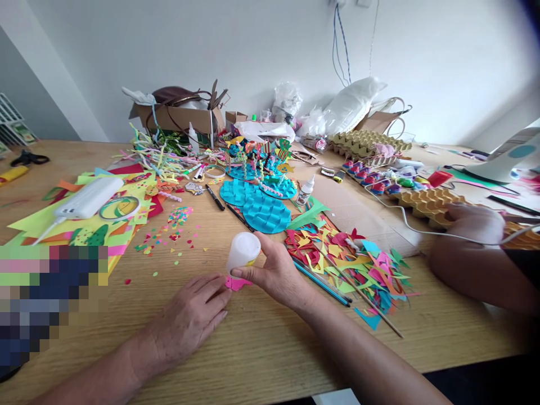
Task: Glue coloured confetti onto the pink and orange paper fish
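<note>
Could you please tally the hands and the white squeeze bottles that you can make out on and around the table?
Wearer's hands: 2, left hand and right hand
Co-worker's hand: 1
White squeeze bottles: 3
Total: 6

A brown bag (174, 94) tops a cardboard box (183, 120).

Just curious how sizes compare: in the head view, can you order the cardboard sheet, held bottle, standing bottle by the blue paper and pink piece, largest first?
1. Cardboard sheet
2. Held bottle
3. Standing bottle and pink piece, unranked: close in size, and the pink piece is partly hidden.
</note>
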A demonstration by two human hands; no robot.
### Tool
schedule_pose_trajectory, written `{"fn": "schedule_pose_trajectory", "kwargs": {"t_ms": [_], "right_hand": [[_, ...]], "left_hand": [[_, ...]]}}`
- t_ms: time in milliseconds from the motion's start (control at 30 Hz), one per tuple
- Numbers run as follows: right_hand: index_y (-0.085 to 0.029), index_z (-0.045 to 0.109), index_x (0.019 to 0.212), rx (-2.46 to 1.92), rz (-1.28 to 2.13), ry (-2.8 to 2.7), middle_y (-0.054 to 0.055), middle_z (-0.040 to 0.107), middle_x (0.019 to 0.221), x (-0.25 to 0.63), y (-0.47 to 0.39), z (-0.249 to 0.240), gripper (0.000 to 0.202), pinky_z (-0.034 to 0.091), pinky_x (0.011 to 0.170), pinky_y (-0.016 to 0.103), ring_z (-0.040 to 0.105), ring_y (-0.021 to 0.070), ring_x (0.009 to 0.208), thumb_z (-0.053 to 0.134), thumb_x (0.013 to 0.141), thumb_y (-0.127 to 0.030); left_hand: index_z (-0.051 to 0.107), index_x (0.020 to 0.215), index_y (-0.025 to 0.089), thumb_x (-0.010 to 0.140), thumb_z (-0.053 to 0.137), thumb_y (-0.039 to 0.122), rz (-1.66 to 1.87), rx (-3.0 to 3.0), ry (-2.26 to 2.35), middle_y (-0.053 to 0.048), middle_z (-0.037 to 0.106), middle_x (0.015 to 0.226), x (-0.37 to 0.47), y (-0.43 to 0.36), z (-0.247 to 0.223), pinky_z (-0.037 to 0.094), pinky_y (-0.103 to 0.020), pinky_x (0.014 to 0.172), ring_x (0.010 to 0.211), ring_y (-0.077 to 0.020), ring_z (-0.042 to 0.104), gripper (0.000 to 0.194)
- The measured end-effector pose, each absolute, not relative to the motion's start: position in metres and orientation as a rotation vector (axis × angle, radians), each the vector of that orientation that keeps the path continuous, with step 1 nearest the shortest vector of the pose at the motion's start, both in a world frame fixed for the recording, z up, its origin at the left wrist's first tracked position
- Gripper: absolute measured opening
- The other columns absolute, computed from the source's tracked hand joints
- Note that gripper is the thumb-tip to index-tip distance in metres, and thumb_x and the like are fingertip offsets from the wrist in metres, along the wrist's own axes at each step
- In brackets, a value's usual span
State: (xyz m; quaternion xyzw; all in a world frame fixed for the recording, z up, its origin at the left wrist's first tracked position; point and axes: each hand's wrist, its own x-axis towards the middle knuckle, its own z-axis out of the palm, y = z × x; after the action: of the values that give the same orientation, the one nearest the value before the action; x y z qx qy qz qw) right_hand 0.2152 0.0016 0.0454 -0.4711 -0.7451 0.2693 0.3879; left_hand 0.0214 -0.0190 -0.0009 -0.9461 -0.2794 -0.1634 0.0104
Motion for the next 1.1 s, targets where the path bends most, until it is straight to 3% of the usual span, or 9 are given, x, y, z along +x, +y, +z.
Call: {"fn": "schedule_pose_trajectory", "kwargs": {"t_ms": [333,600,833,1100], "right_hand": [[-0.017,0.052,0.078,-1.225,0.69,-1.944,-0.001,0.057,0.074,0.222,-0.004,0.051,0.029,0.037,0.059,0.023,0.051,0.0147,0.068,0.068,0.064,-0.038],[-0.017,0.052,0.079,-1.23,0.704,-1.945,-0.001,0.057,0.075,0.224,-0.004,0.052,0.029,0.037,0.06,0.023,0.052,0.0153,0.071,0.067,0.065,-0.038],[-0.017,0.052,0.077,-1.239,0.665,-1.976,-0.002,0.055,0.072,0.226,-0.004,0.053,0.027,0.035,0.056,0.022,0.05,0.0134,0.066,0.068,0.065,-0.037],[-0.017,0.053,0.078,-1.22,0.701,-1.994,-0.002,0.055,0.074,0.226,-0.004,0.055,0.026,0.037,0.06,0.022,0.052,0.0135,0.069,0.068,0.065,-0.034]], "left_hand": [[0.049,0.116,0.018,0.079,0.047,0.012,-0.523,-2.925,-0.861,-0.009,0.057,0.108,0.021,-0.019,-0.003,0.048,-0.038,0.083,0.1,-0.0222,0.053,0.038],[0.054,0.111,0.017,0.078,0.049,0.016,-0.405,-2.886,-0.824,-0.012,0.058,0.105,0.023,-0.019,-0.004,0.049,-0.043,0.078,0.096,-0.0259,0.054,0.033],[0.056,0.108,0.02,0.082,0.045,0.019,-0.471,-2.871,-0.844,-0.009,0.059,0.103,0.024,-0.019,-0.004,0.049,-0.039,0.079,0.096,-0.023,0.054,0.029],[0.054,0.112,0.019,0.077,0.052,0.016,-0.4,-2.89,-0.84,-0.01,0.058,0.105,0.023,-0.02,-0.004,0.049,-0.041,0.08,0.097,-0.0245,0.054,0.035]]}}
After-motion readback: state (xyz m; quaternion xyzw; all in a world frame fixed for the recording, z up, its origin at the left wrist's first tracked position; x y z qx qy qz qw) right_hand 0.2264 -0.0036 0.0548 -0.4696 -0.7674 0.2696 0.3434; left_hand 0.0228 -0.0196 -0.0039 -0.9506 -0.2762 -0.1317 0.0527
